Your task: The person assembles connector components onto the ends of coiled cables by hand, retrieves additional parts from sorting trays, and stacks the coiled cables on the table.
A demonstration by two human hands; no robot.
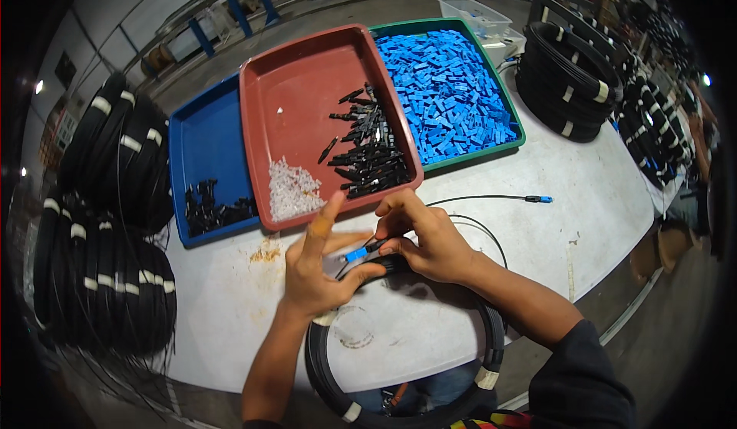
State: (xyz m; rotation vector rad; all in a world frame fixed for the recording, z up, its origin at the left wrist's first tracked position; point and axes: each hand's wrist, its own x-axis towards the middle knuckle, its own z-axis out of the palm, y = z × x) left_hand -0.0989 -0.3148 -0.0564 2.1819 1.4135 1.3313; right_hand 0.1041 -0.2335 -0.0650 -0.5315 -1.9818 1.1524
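Over the near edge of the red tray, my right hand (pixel 426 237) pinches the black body of a cable connector. Its blue tip (pixel 357 254) points left, toward my other palm. My left hand (pixel 315 264) is open around that tip, fingers spread and thumb stretched below it; whether it touches the connector I cannot tell. Below both hands lies a coil of black cable (pixel 491 325), bound with pale tape and overhanging the table's near edge. From it a loose cable end with another blue-tipped connector (pixel 541 199) lies on the table to the right.
Ahead, a red tray (pixel 295 64) holds black connector parts and small clear pieces. A green tray (pixel 507 114) is full of blue clips; a blue tray (pixel 207 133) has black parts. Taped cable coils (pixel 115 275) stack at left, more coils (pixel 568 80) at right on the white table (pixel 591 237).
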